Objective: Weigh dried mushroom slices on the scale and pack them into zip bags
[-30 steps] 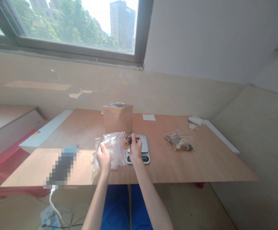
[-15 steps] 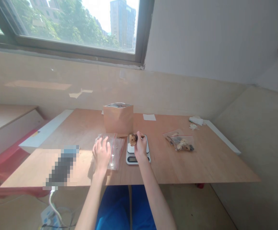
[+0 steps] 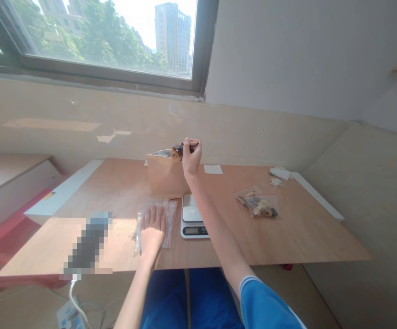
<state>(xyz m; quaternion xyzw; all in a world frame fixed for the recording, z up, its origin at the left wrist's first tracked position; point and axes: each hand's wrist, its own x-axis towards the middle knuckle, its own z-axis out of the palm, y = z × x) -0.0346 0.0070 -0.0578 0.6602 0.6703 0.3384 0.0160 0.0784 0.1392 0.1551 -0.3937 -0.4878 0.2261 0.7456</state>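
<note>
My right hand [image 3: 191, 157] is raised over the open top of a brown paper bag [image 3: 166, 178] that stands at the back of the table. It is closed on a small clump of dried brown pieces [image 3: 177, 151]. My left hand [image 3: 153, 228] lies flat, fingers spread, on an empty clear zip bag [image 3: 169, 212] with a red seal line. A small digital kitchen scale [image 3: 193, 217] sits just right of that bag, under my right forearm, with nothing on its platform.
A second clear zip bag [image 3: 258, 205] filled with dried pieces lies to the right. A white paper slip [image 3: 213, 169] and white scraps [image 3: 278, 173] sit near the back edge. A blurred dark object [image 3: 87, 244] lies at the left front of the wooden table [image 3: 287, 233].
My right hand lifted the dried pieces from beside the zip bag, past the scale, up to the paper bag's mouth. My left hand lowered the empty zip bag flat onto the table.
</note>
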